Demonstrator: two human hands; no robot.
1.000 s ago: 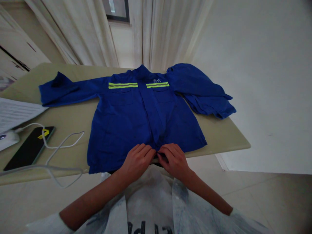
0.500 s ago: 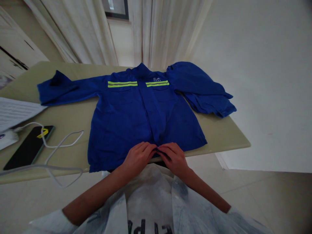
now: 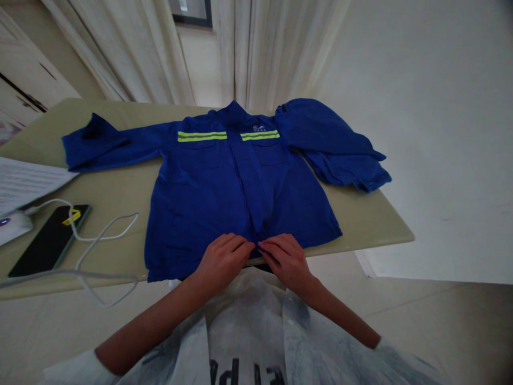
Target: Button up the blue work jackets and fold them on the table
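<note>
Blue work jacket (image 3: 208,192) w/ hi-vis chest stripes (image 3: 202,136), flat, front up.

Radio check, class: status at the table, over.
Left hand, right hand on lower front edge. Blue cloth work jacket with yellow reflective stripes, spread flat. Black smartphone, white cable to its left.

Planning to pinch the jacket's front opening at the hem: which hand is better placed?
Probably right: the right hand has its fingertips curled at the bottom of the blue work jacket's front opening, while the left hand lies mostly on the hem beside it.
</note>
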